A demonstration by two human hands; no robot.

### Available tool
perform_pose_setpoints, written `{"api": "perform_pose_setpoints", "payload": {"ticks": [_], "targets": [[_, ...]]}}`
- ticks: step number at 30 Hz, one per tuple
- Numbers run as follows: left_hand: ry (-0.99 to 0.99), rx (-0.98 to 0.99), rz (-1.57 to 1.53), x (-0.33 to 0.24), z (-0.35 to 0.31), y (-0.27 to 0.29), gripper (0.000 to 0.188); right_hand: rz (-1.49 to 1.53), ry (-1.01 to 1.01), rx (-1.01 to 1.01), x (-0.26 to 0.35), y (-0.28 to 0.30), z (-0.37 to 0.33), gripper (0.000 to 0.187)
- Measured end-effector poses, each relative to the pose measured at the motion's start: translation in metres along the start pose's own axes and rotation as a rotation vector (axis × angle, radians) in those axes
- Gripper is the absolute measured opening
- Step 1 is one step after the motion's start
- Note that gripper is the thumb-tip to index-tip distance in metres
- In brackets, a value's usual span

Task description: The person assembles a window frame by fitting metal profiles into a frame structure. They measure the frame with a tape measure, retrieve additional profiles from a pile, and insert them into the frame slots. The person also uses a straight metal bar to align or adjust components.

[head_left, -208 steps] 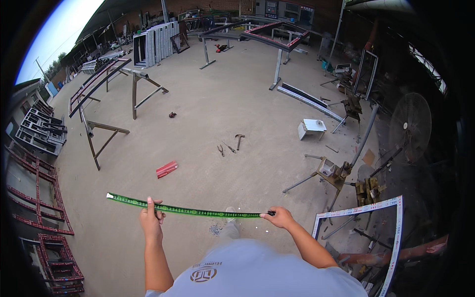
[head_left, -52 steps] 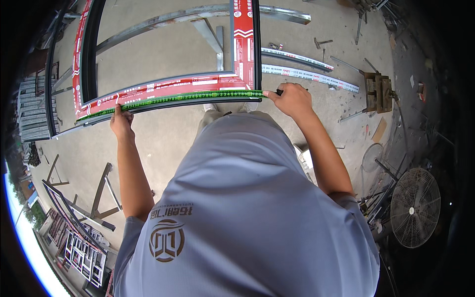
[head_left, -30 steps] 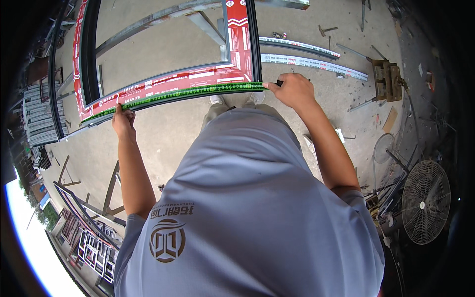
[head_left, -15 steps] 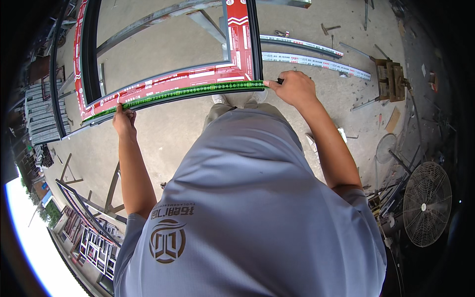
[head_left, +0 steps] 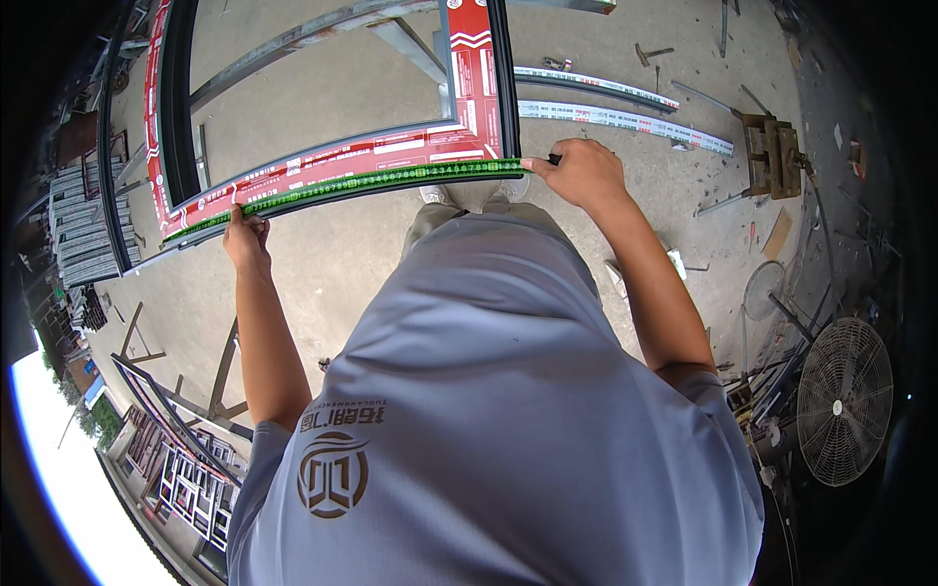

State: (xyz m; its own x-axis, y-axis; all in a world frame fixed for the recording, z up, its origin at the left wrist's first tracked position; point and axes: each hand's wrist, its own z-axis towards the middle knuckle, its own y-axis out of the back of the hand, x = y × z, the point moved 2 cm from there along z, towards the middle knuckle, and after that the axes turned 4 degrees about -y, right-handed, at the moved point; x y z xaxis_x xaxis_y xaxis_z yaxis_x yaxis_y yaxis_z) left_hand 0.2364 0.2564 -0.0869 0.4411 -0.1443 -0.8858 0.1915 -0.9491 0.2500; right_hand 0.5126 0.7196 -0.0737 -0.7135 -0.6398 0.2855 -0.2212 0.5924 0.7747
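Note:
A green tape measure (head_left: 391,177) lies stretched along the near edge of a dark window frame (head_left: 442,143) covered in red printed film. My right hand (head_left: 586,178) is closed on the tape's right end, just past the frame's corner. A small black part shows between those fingers, and the rest of what they grip is hidden. At the left, my left hand (head_left: 246,239) pinches the tape against the frame's edge, thumb on top and fingers curled below. The tape runs on past it to the frame's left corner.
Two long white-filmed profiles (head_left: 625,121) extend right from behind the frame. A hammer (head_left: 653,55) lies on the floor. Farther right stand a rusty metal block (head_left: 770,156) and a round fan (head_left: 842,402). Stacked bars (head_left: 86,220) are at the left.
Almost nothing differs. Both hands keep their places on the tape, and the view has shifted very slightly.

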Motion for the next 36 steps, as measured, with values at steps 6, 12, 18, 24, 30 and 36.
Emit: {"api": "perform_pose_setpoints", "payload": {"ticks": [6,12,18,24,30,36], "targets": [[-0.005,-0.009,0.001,0.001,0.001,0.000,0.031,-0.012,0.011,-0.020,0.000,-0.002,0.001,0.057],[-0.007,-0.008,0.003,0.003,0.002,0.001,0.028,-0.021,-0.024,0.044,-0.002,-0.003,0.002,0.059],[0.001,-0.014,0.019,0.002,0.003,0.002,0.026,-0.005,0.014,-0.057,-0.002,-0.004,-0.002,0.060],[-0.010,0.032,-0.010,0.003,0.004,0.002,0.026,0.041,0.028,-0.119,-0.005,-0.011,-0.004,0.058],[0.005,0.049,-0.070,0.003,-0.005,0.001,0.027,0.048,0.043,-0.182,-0.002,-0.011,-0.023,0.057],[-0.163,0.201,-0.186,-0.015,-0.027,0.007,0.032,0.077,-0.068,-0.242,-0.005,-0.024,-0.083,0.056]]}}
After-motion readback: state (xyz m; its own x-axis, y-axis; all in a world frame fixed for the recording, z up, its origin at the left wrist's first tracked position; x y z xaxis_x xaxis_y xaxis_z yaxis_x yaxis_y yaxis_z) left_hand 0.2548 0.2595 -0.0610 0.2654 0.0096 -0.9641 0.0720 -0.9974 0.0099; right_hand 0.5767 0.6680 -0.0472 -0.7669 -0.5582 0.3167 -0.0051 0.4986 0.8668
